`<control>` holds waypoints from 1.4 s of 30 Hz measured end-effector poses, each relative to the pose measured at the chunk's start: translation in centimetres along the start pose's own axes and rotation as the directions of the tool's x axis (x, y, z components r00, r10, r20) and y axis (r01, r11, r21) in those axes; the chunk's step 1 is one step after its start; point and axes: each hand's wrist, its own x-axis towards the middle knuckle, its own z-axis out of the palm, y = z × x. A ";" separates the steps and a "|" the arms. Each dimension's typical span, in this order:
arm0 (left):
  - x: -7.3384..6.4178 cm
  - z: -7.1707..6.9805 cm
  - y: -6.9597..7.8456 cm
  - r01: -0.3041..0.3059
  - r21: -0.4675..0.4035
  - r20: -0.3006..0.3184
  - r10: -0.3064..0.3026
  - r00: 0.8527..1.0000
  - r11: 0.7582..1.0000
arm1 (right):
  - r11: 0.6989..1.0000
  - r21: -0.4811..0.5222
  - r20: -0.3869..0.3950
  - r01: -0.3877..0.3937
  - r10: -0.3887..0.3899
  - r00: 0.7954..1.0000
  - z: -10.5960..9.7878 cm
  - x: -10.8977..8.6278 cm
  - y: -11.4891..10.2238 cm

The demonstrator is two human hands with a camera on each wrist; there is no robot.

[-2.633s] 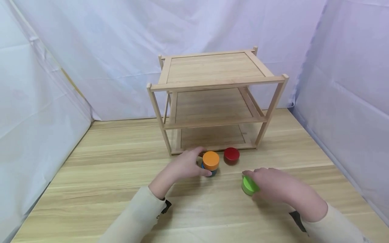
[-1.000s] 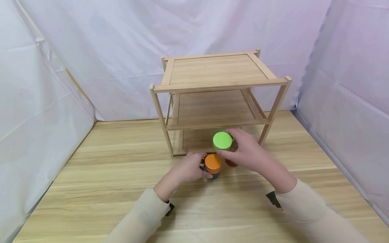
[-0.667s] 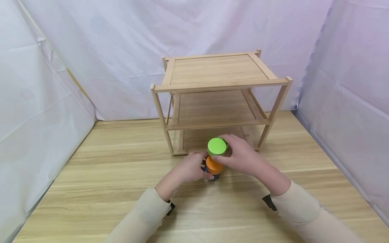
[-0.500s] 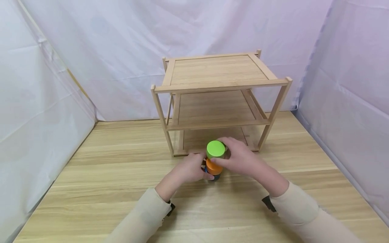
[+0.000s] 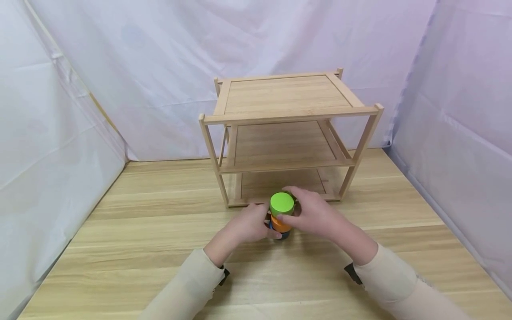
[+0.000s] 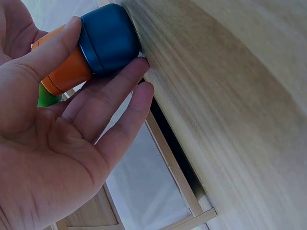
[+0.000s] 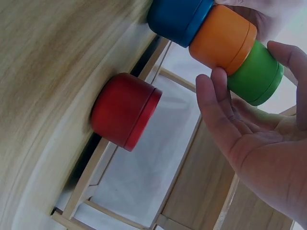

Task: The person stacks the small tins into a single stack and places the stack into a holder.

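Note:
Three small round lidded tins stand stacked on the table in front of the rack. The blue tin (image 6: pixel 109 40) is at the bottom, the orange tin (image 7: pixel 223 38) on it, and the green tin (image 5: pixel 282 203) on top. My left hand (image 5: pixel 249 222) holds the blue tin, its thumb near the seam with the orange one. My right hand (image 5: pixel 318 214) grips the green tin between thumb and fingers, with fingertips close to the orange tin. A red tin (image 7: pixel 125 111) stands apart on the table; in the head view my right hand hides it.
A three-tier wooden rack (image 5: pixel 288 116) stands right behind the stack. White cloth (image 5: pixel 168 80) hangs at the back and both sides of the wood-grain table (image 5: pixel 152 249).
My right hand has lifted the green tin from the table at right, carried it left, and lowered it onto the orange tin. My left hand has stayed at the stack.

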 end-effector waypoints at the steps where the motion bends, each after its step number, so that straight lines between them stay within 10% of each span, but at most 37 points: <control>1: 0.0 0.0 0.0 0.000 -0.005 0.000 0.000 1.000 1.000 | 1.000 -0.003 0.000 0.000 0.000 1.000 0.0 -0.1 0.0; 28: 0.3 0.3 -0.4 -0.009 -0.021 -0.005 0.009 1.000 1.000 | 0.998 -0.040 0.015 0.042 -0.042 0.999 -0.3 -1.1 -0.2; 42: 0.1 0.3 -0.3 0.002 -0.021 -0.016 -0.003 1.000 1.000 | 0.998 -0.066 0.031 -0.015 0.018 0.999 -3.9 -2.1 -0.5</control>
